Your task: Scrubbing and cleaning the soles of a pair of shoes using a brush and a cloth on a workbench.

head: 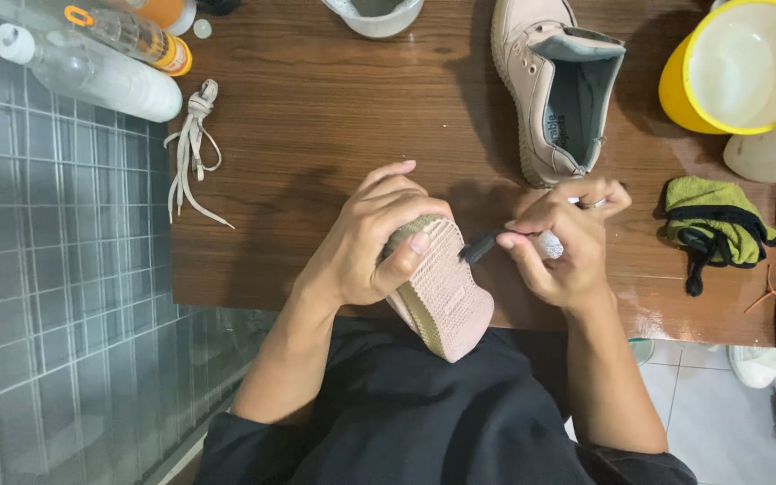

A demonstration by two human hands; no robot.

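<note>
Pink shoe [442, 287] sole-up over lap, at wooden surface [316, 117] edge | left hand [372, 238] grip clenched round shoe (thumb on ribbed sole) | right hand [563, 242] grip grasping dark brush [482, 245], tip at sole | second shoe [557, 85] upright behind | laces [192, 148] lying left.

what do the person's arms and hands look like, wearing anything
Both forearms are bare, with no sleeves reaching them and no gloves or watch in view. The left hand shows nothing worn. The right hand wears a thin silver-coloured ring on one finger. The nails are short and unpainted. Dark black clothing covers the body and lap below the arms.
</note>
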